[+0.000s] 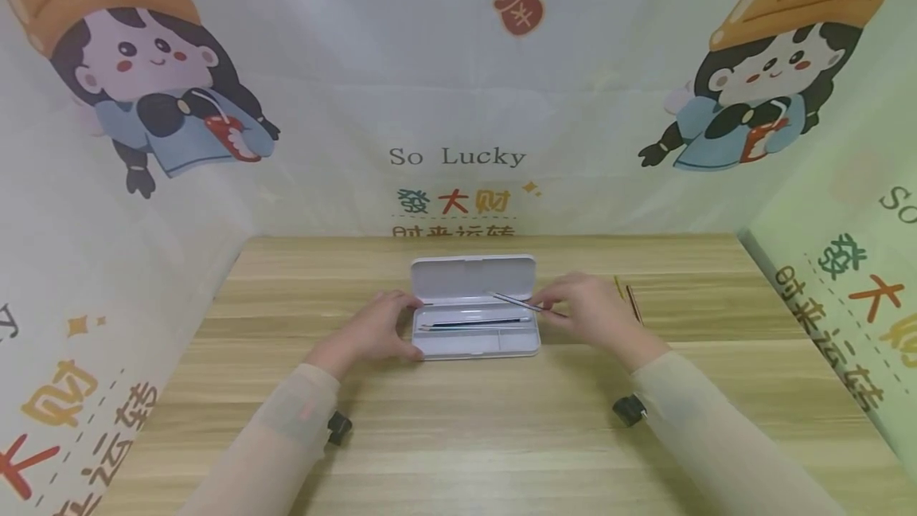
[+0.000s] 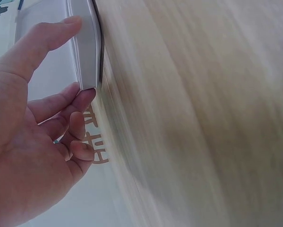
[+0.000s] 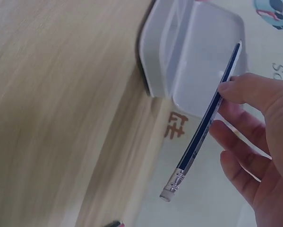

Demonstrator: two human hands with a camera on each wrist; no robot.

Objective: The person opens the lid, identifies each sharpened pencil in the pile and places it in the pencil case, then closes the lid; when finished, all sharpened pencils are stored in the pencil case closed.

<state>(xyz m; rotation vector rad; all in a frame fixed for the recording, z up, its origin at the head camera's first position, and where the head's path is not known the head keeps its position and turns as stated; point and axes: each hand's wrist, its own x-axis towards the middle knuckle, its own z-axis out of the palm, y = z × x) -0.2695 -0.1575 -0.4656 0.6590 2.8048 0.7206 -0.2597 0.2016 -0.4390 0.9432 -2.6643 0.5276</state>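
A white pencil case lies with its lid raised on the wooden table. My left hand grips its left end, the thumb at the front corner and fingers toward the back, as the left wrist view also shows. Above the right part of the case, my right hand pinches a dark blue pencil between thumb and fingers. That pencil's eraser end points back toward me in the right wrist view, and its tip reaches over the case. More pencils lie lengthwise inside the case's long compartment.
Right of the case, partly behind my right hand, lie a yellow pencil and a dark pencil. A printed cloth hangs behind and along both sides of the wooden table.
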